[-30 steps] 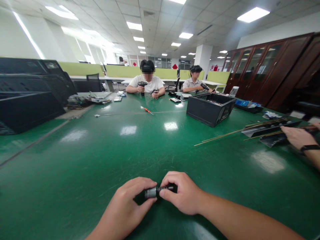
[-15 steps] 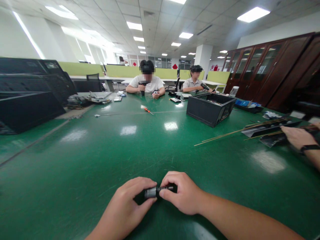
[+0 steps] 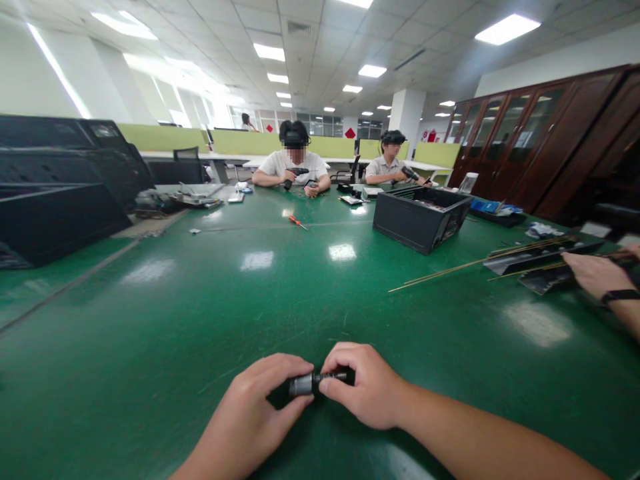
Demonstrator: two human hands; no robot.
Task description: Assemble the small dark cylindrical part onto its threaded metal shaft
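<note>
Low in the head view, my left hand (image 3: 260,400) is closed around the thick end of a silver-and-black cylindrical part (image 3: 303,385), thumb on the near side and fingers on the far side. The part looks like a small motor with a thin ribbed shaft; its exact kind is hard to make out. My right hand (image 3: 367,387) pinches the shaft end between thumb and curled fingers, hiding some of it. The part lies roughly level, just over or on the green table (image 3: 200,320); I cannot tell if it touches.
Ahead lies an orange screwdriver (image 3: 297,222). A black computer case (image 3: 413,223) stands right of centre, larger black cases (image 3: 55,220) at left. Thin rods (image 3: 440,272) and metal channels (image 3: 520,257) lie at right by another person's hand (image 3: 595,272). Two co-workers sit opposite, holding power drills.
My hands and the cylindrical part look the same. The co-worker straight across has turned a power drill to lie sideways. A person far behind has shifted slightly.
</note>
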